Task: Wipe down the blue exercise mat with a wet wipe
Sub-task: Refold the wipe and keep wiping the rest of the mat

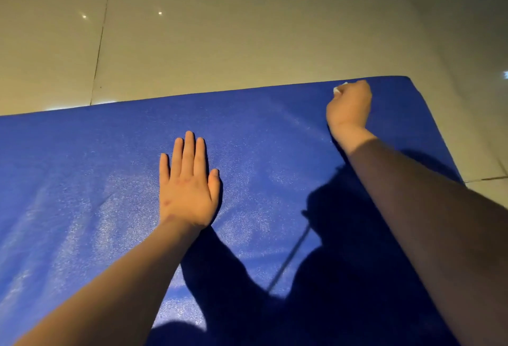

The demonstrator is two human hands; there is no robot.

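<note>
The blue exercise mat [90, 169] lies flat on the floor and fills the lower part of the view. My left hand [188, 183] rests palm down on its middle, fingers straight and together. My right hand [350, 105] is curled into a fist near the mat's far right corner and grips a white wet wipe [338, 88], of which only a small bit shows past the fingers. Pale damp streaks shine on the mat between the two hands and to the left.
Pale glossy floor tiles [247, 29] with dark joints surround the mat on the far and right sides. The mat's far edge runs slanted across the view. My body's shadow darkens the mat's lower right.
</note>
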